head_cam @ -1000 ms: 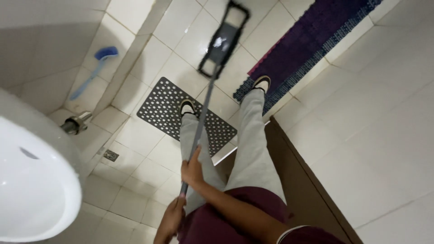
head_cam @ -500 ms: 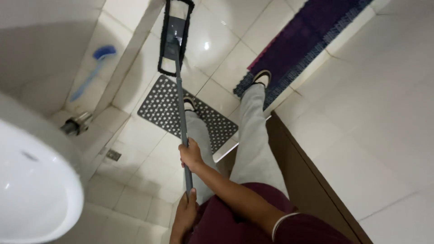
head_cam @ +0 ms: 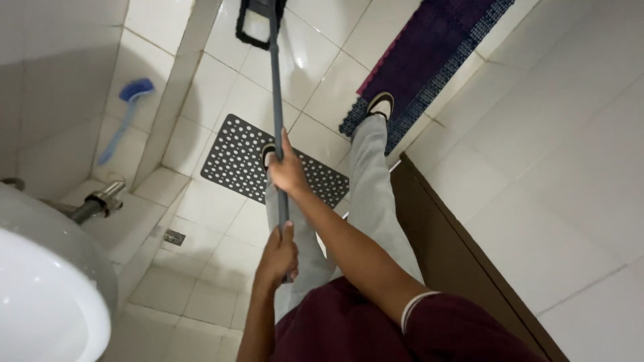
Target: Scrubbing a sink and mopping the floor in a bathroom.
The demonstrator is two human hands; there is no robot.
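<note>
**Head view: two hands on a long mop**

Head camera looks down at a mop (head_cam: 275,87). It has a long, thin, dark grey pole. The pole runs from the hands up to a flat black mop head (head_cam: 258,23) at the top edge of the picture. Only part of the mop head shows. It sits on the white floor tiles (head_cam: 322,74), which look shiny and wet.

The right hand (head_cam: 290,171) is wrapped tight around the pole, higher up. The left hand (head_cam: 278,258) is wrapped tight around the pole too, lower down and closer to the body. Both sets of fingers are closed on the pole.

Right under the pole lies a dark mat (head_cam: 251,161) full of small round holes. One shoe (head_cam: 268,155) stands on this mat, just beside the pole. The other shoe (head_cam: 381,105) is to the right of the pole, at the edge of a purple rug (head_cam: 436,47). The person wears light grey trousers (head_cam: 376,194) and a dark red shirt (head_cam: 376,328).

Far to the left of the pole, a blue brush (head_cam: 127,110) leans in a tiled corner. Lower left of the pole is a white sink (head_cam: 47,288) with a metal pipe (head_cam: 97,204). A small metal drain (head_cam: 174,236) sits in the floor between the sink and the pole. To the right of the pole is a brown door (head_cam: 456,248).
</note>
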